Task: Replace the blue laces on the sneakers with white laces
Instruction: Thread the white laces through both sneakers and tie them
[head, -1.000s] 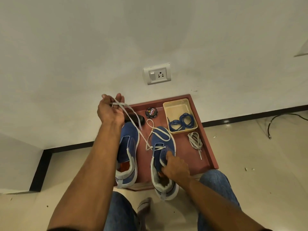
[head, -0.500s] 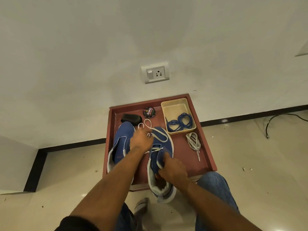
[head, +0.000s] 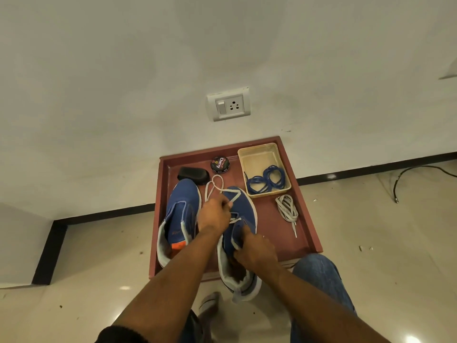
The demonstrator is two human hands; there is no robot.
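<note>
Floor tray [head: 312, 219]: blue laces [head: 268, 180] already off, binned. L hand [head: 214, 215] pinches white lace [head: 214, 185], R hand [head: 256, 251] grips right sneaker [head: 243, 209]; left sneaker [head: 184, 206] unlaced, spare lace [head: 286, 209] waiting.

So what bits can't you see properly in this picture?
- Head view: the lace holes of the right sneaker lie under the left hand, so how far the white lace is threaded is hidden.
- The right hand covers that sneaker's opening; its grip there is unclear.
- The small print on the polish tin is too small to read.
- The floor cable runs off the right edge.
</note>
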